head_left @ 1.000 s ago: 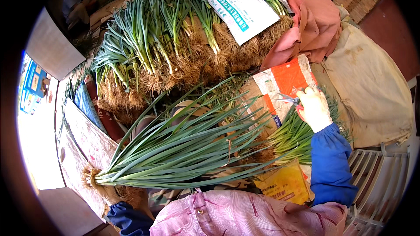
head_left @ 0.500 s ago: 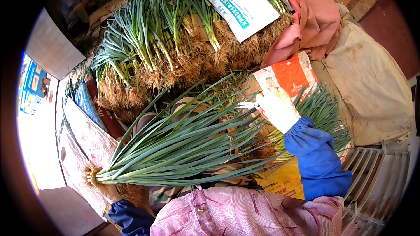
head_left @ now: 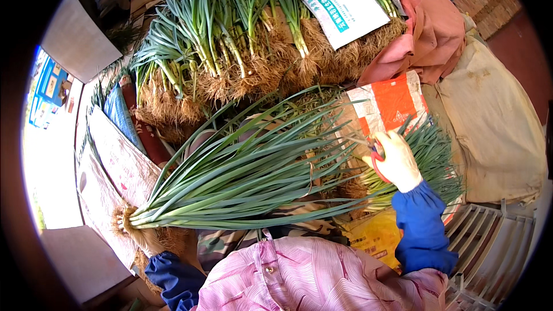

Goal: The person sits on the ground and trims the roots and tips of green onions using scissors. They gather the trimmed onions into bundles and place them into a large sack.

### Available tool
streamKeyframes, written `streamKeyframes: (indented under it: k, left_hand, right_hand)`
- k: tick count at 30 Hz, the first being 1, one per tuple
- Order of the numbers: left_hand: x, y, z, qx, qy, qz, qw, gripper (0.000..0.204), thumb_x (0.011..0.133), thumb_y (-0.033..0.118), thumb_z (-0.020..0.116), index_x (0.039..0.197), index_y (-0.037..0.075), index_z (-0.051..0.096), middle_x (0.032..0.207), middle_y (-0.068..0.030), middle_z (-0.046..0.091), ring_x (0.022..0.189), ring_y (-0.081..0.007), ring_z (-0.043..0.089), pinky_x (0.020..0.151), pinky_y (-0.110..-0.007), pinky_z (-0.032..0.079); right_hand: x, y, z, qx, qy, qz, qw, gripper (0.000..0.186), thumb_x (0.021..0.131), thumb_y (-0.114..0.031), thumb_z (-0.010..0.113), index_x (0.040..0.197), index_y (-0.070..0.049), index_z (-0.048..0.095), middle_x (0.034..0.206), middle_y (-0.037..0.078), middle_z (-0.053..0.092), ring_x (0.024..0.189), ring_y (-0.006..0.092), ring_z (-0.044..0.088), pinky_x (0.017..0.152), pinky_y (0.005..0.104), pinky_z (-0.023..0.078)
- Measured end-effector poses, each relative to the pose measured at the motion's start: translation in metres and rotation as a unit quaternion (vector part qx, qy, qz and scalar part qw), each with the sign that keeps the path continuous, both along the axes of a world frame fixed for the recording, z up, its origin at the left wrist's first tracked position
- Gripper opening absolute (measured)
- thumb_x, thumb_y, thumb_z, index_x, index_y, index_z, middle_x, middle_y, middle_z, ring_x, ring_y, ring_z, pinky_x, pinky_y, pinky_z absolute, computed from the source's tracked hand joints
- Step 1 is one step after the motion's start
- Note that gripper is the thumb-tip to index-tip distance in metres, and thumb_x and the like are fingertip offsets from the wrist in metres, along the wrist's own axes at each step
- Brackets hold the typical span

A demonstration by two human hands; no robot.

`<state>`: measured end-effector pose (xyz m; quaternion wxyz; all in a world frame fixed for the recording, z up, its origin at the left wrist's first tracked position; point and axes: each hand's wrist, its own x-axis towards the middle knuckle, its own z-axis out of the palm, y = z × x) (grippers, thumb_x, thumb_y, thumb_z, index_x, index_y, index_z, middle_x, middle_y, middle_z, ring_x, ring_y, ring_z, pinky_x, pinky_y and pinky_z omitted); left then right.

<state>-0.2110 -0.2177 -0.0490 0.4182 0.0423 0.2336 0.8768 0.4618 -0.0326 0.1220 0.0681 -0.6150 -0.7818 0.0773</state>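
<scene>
A large bunch of long-leafed green onions [head_left: 247,178] lies across my lap, roots at the left and leaf tips fanned to the right. My left hand [head_left: 145,240], in a soiled glove, is closed round it by the roots; the bunch partly hides the fingers. In a pale glove, my right hand [head_left: 398,161] grips red-handled scissors [head_left: 377,157] just beyond the leaf tips. The blades point left and are blurred, so their opening is unclear. Below that hand lies a smaller heap of green onions [head_left: 435,155].
Rows of rooted green onions [head_left: 224,46] lie along the far side, partly under a white printed sack [head_left: 340,6]. Pink cloth [head_left: 435,34] and a beige sheet [head_left: 489,109] cover the right. A slatted metal rack [head_left: 478,247] stands at lower right; a yellow bag [head_left: 377,239] lies nearer.
My right hand has drawn back to the right and lower, turning the scissors so the red handles show more. My left hand keeps hold of the bunch. The whole view has shifted slightly.
</scene>
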Motion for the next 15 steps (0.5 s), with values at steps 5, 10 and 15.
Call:
streamKeyframes:
  k: [5, 10, 15]
  left_hand:
    - [0.008, 0.002, 0.000, 0.031, -0.026, -0.031, 0.999, 0.020, 0.086, 0.003, 0.064, 0.104, -0.004, 0.059, 0.102, -0.0142, 0.064, 0.098, -0.0234, 0.061, 0.090, -0.039, 0.053]
    - [0.001, -0.001, 0.001, -0.014, -0.011, -0.002, 1.000, 0.020, 0.086, 0.004, 0.064, 0.104, -0.004, 0.061, 0.104, -0.0159, 0.065, 0.100, -0.0252, 0.062, 0.092, -0.041, 0.052]
    - [-0.012, -0.024, -0.004, -0.014, 0.002, 0.012, 1.000, 0.022, 0.086, 0.005, 0.066, 0.105, -0.003, 0.061, 0.104, -0.0138, 0.066, 0.101, -0.0242, 0.062, 0.094, -0.042, 0.050]
  right_hand:
    - [-0.032, -0.062, -0.030, -0.112, 0.367, -0.130, 0.914, 0.049, 0.071, -0.019, 0.085, 0.109, -0.002, 0.059, 0.085, 0.010, 0.065, 0.077, 0.0160, 0.063, 0.070, 0.0276, 0.050]
    - [-0.127, -0.055, -0.052, -0.024, 0.337, -0.078, 0.938, 0.045, 0.072, -0.021, 0.083, 0.108, -0.005, 0.060, 0.086, 0.015, 0.065, 0.077, 0.0280, 0.066, 0.066, 0.0343, 0.052]
    - [-0.116, -0.042, -0.062, 0.092, 0.316, -0.100, 0.939, 0.033, 0.076, -0.007, 0.074, 0.106, -0.009, 0.060, 0.077, 0.012, 0.062, 0.070, 0.0293, 0.063, 0.061, 0.0363, 0.050]
